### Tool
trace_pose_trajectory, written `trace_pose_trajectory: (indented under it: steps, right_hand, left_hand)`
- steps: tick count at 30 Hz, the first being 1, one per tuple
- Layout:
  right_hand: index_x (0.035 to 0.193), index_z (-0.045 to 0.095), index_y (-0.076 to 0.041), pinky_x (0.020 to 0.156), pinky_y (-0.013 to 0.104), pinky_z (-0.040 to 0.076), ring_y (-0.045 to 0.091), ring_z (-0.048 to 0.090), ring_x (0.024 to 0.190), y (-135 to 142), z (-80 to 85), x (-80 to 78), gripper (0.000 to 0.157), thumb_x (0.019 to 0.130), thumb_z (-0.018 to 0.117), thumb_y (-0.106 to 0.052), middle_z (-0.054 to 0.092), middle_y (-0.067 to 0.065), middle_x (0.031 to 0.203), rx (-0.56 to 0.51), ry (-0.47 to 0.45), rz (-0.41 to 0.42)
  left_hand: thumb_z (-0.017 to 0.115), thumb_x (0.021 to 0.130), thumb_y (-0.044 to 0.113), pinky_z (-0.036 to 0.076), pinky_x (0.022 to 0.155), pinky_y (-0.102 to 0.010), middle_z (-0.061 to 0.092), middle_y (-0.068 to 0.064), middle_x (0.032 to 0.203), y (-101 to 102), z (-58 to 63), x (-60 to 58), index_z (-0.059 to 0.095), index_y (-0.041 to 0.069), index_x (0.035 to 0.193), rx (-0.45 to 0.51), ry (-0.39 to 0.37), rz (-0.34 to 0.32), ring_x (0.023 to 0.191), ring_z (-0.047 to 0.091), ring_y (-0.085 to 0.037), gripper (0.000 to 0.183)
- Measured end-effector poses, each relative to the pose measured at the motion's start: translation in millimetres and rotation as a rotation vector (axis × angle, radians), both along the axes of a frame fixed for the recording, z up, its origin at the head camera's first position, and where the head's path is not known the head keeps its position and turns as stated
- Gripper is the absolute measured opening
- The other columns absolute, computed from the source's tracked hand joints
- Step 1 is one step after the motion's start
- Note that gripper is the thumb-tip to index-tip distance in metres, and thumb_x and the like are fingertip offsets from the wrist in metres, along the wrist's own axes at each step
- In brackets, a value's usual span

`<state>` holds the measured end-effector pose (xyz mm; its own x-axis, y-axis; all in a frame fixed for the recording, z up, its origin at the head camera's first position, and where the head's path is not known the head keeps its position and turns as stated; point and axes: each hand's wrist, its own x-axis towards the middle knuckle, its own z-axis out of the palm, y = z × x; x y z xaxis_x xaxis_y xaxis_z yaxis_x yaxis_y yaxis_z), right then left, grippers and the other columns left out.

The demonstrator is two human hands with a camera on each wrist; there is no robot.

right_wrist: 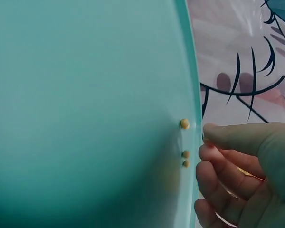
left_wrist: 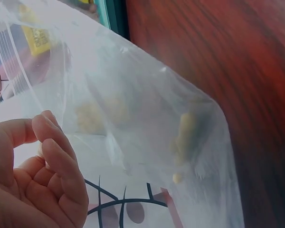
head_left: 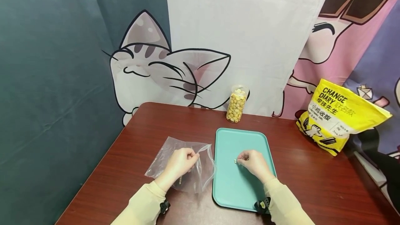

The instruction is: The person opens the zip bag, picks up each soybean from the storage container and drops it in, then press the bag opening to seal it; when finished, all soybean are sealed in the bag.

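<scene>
The counter carries the turquoise tray, a flat base that should make small things easy to pick at; just left of the tray is the clear zip bag, its mouth edge turned towards the tray; there the left hand pinches that edge between thumb and curled fingers; a light, steady hold seems best, so the limp plastic does not fold over; above the tray, the right hand has its thumb and first finger brought close together, though I cannot tell whether anything is caught between them; yellowish bits show inside the bag, left of the tray; smallest, pale pieces lie on the tray, near the right fingers; they look apt to roll, so a gentle, low pinch on one at a time would likely beat a hard squeeze.
</scene>
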<state>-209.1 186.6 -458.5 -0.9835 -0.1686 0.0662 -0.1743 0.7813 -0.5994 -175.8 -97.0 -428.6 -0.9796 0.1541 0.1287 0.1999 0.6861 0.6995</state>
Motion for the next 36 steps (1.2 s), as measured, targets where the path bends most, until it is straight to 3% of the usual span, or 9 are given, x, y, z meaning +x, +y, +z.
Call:
trace_pose_trajectory:
  steps: [9, 17, 29, 36]
  right_hand:
    - [0.078, 0.070, -0.017, 0.057, 0.024, 0.042, 0.004, 0.050, 0.059, -22.5, 14.0, 10.3, 0.007, 0.079, 0.075, -0.013, 0.057, -0.012, 0.063, 0.000, 0.161, 0.101]
    - [0.081, 0.071, -0.016, 0.055, 0.020, 0.041, -0.001, 0.047, 0.058, -44.7, 25.2, 20.2, 0.004, 0.080, 0.075, -0.014, 0.055, -0.015, 0.062, -0.055, 0.211, 0.196]
    - [0.087, 0.071, -0.009, 0.046, 0.018, 0.033, -0.003, 0.037, 0.047, -68.5, 23.4, 26.6, 0.007, 0.082, 0.073, -0.013, 0.045, -0.012, 0.053, -0.138, 0.152, 0.337]
    - [0.088, 0.071, -0.009, 0.047, 0.018, 0.034, -0.003, 0.037, 0.047, -71.2, 22.3, 27.8, 0.006, 0.082, 0.073, -0.011, 0.044, -0.011, 0.054, -0.165, 0.142, 0.353]
  left_hand:
    - [0.060, 0.090, 0.027, 0.039, 0.043, -0.026, 0.051, 0.013, 0.046, 0.3, -1.4, -4.7, 0.055, 0.020, 0.060, -0.001, -0.028, 0.011, 0.040, 0.050, -0.004, 0.031]
    - [0.060, 0.090, 0.026, 0.040, 0.043, -0.026, 0.052, 0.013, 0.047, 1.3, -3.0, -6.7, 0.055, 0.019, 0.060, 0.025, -0.048, 0.006, 0.039, 0.052, -0.003, 0.031]
    - [0.060, 0.090, 0.022, 0.040, 0.043, -0.026, 0.053, 0.011, 0.048, 7.4, 1.5, -10.7, 0.056, 0.016, 0.061, 0.042, -0.044, -0.022, 0.041, 0.052, -0.005, 0.029]
    - [0.060, 0.090, 0.022, 0.040, 0.042, -0.026, 0.053, 0.011, 0.048, 7.1, 0.4, -11.4, 0.056, 0.017, 0.061, 0.045, -0.035, -0.022, 0.040, 0.052, -0.004, 0.029]
